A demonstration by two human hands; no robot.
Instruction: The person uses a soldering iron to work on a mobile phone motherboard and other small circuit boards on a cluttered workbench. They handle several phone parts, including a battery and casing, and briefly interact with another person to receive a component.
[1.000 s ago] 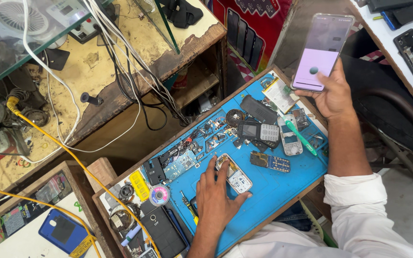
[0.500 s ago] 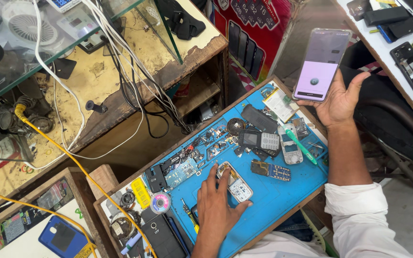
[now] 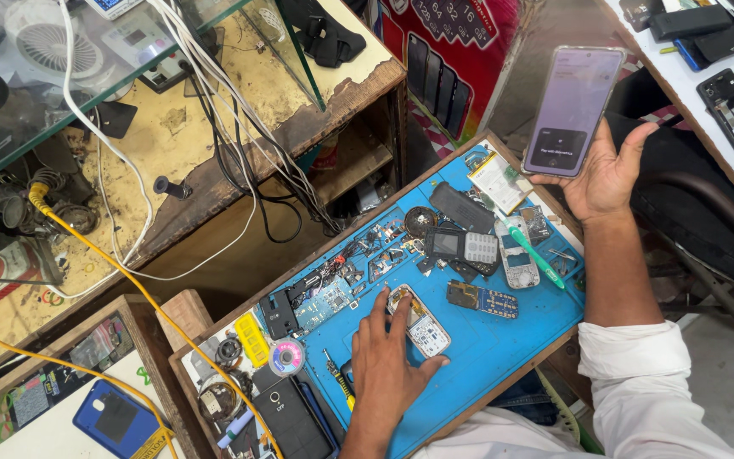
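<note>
Cluttered with phone parts, the blue mat [image 3: 503,348] covers a wooden counter [image 3: 189,310] beside a glass shelf with cables. On the mat the left hand [image 3: 388,361] lies flat with released, spread fingers, touching an opened small phone [image 3: 419,320]. Raised above the mat's far corner, the right hand [image 3: 602,178] grasps a smartphone [image 3: 574,109] upright, its screen lit.

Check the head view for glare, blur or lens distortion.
Head view: even light, soft shadows; reflections on the glass shelf top; lit smartphone screen in the right hand is readable; left hand on the blue work mat is sharp; edges bend slightly.
</note>
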